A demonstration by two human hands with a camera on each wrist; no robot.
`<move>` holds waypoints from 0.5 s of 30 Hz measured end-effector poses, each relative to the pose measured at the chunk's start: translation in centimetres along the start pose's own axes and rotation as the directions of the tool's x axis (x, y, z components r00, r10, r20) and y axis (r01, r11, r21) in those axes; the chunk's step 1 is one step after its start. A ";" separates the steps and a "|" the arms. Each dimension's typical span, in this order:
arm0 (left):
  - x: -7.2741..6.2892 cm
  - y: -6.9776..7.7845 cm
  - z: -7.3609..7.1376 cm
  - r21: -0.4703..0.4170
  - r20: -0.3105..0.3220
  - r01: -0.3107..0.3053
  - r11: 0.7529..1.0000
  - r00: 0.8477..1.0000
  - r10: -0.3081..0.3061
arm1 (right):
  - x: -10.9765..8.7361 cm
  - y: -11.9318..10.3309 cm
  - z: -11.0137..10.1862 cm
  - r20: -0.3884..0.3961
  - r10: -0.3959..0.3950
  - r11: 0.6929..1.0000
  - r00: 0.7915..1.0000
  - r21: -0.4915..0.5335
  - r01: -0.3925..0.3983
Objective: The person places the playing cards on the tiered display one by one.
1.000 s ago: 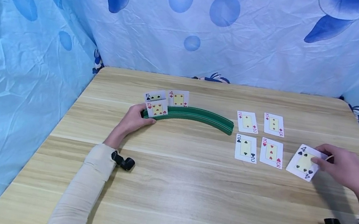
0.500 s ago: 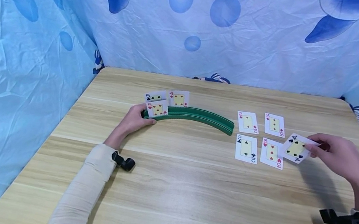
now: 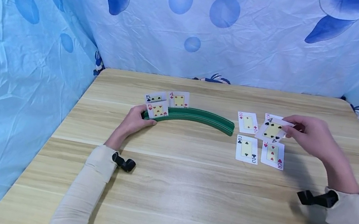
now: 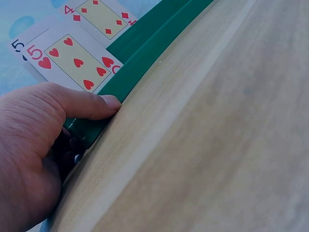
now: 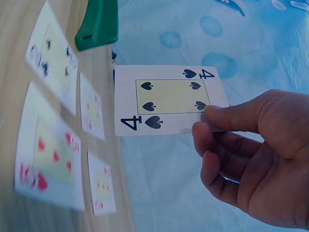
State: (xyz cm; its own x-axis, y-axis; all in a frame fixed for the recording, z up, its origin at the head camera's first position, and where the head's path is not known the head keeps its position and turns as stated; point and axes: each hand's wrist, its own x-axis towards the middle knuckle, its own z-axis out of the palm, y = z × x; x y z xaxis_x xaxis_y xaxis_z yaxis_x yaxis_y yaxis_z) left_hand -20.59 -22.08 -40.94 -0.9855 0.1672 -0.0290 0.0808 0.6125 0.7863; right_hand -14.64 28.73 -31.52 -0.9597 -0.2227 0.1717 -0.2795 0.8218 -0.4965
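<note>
Right of the green rack (image 3: 202,116), the right hand (image 3: 311,136) pinched a four of spades (image 3: 272,130) between thumb and fingers, the card extending from the fingertips toward the rack. At the rack's left end, the left hand (image 3: 134,120) gripped it, thumb across its front. Three cards stood in the rack: five of hearts (image 3: 157,109), five of spades (image 3: 155,96), four of diamonds (image 3: 179,99). Right of it, four lay on the table (image 3: 186,193): two of clubs (image 3: 247,149), two of diamonds (image 3: 247,122), three of hearts (image 3: 272,155), three of diamonds (image 5: 102,185).
</note>
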 end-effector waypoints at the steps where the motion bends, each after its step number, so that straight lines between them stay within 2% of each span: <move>1: 0.0 0.0 0.0 0.000 -0.001 0.000 1.000 1.000 0.000 | 0.2 -0.3 0.1 0.000 -0.006 1.000 1.000 0.005 0.006; 15: 0.1 -0.2 0.0 -0.002 0.000 -0.009 1.000 1.000 0.009 | 3.7 -4.7 1.8 0.013 -0.059 0.992 0.998 0.115 0.057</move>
State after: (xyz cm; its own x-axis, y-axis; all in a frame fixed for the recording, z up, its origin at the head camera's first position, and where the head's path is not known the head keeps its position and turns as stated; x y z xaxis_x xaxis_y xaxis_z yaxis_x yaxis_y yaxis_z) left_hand -20.73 -22.16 -41.15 -0.9847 0.1729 -0.0218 0.0895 0.6090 0.7881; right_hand -16.96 23.04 -30.05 -0.9419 -0.2777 0.1892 -0.3353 0.7422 -0.5803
